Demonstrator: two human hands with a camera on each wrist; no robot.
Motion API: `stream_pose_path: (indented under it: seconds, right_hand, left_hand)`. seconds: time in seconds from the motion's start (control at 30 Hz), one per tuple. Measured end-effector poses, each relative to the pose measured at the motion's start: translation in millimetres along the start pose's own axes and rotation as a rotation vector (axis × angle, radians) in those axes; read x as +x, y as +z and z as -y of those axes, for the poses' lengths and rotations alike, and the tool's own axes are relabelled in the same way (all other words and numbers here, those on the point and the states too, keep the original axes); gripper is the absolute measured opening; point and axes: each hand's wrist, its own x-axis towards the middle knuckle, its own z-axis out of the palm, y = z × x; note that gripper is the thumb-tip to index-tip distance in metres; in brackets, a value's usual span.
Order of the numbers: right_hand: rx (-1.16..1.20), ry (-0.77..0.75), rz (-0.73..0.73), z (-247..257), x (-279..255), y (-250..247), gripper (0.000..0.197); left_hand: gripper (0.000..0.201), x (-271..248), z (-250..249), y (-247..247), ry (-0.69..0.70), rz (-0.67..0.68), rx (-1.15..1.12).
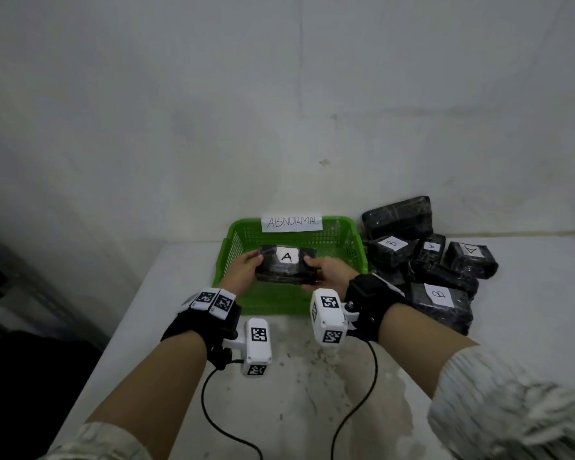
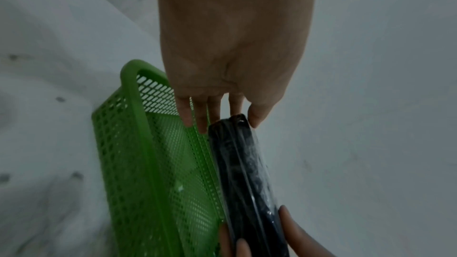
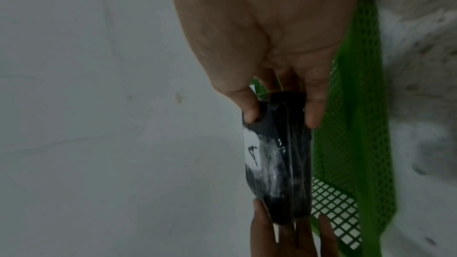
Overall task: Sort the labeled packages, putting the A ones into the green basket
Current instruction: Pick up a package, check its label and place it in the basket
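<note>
Left hand [image 1: 243,267] and right hand [image 1: 329,270] each grasp one end of the black wrapped A package [image 1: 286,263], held level above the green basket [image 1: 236,240], label up. Good practice: lower it flat onto the mesh floor, then release both ends together.

1. A white paper sign [image 1: 292,222] on the far wall of the green basket [image 1: 233,247] reads "ABNORMAL", handwritten.
2. The black package [image 1: 286,264] held over the basket has a white label [image 1: 287,257] with a handwritten "A"; the right wrist view shows the same letter sideways [image 3: 252,154].
3. In the pile [image 1: 439,260] right of the basket, four labels can be read:
   - a "B" label [image 1: 392,243] on a package beside the basket;
   - a small "A" label [image 1: 431,246] on the next package;
   - a larger "A" label [image 1: 470,250] on the rightmost package;
   - a "B" label [image 1: 439,295] on the nearest package.
4. Black-and-white square code markers [image 1: 259,334] sit on the wrist cameras; they carry no readable text.
</note>
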Motion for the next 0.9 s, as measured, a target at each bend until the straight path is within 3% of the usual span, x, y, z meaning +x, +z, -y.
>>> stream_pose_path:
  seconds: [0.07,0.17,0.3,0.43,0.6,0.9]
  right_hand:
    - [-0.023,0.008,-0.052,7.4,23.7,13.5,0.020]
    - [-0.099,-0.026,-0.118,13.4,65.1,27.2,0.039]
    - [-0.227,-0.061,-0.098,18.3,105.3,43.5,0.043]
    - [-0.305,-0.063,-0.113,22.8,143.7,51.1,0.042]
    - [-0.375,-0.031,-0.124,17.8,177.3,57.9,0.042]
    - [-0.442,0.022,-0.107,9.7,205.5,61.1,0.044]
  left_hand:
    - [0.036,19.3,7.8,-16.1,0.022,-0.074,0.149]
    - [0.035,49.9,21.6,-35.2,-0.082,-0.235,0.367]
    - [0.045,78.3,38.4,-43.4,-0.165,-0.356,0.394]
    - [0.053,106.3,61.5,-46.0,-0.155,-0.330,0.420]
    - [0.044,111.1,77.4,-44.2,-0.020,-0.216,0.281]
    - [0.042,109.5,80.2,-39.8,0.030,-0.243,0.258]
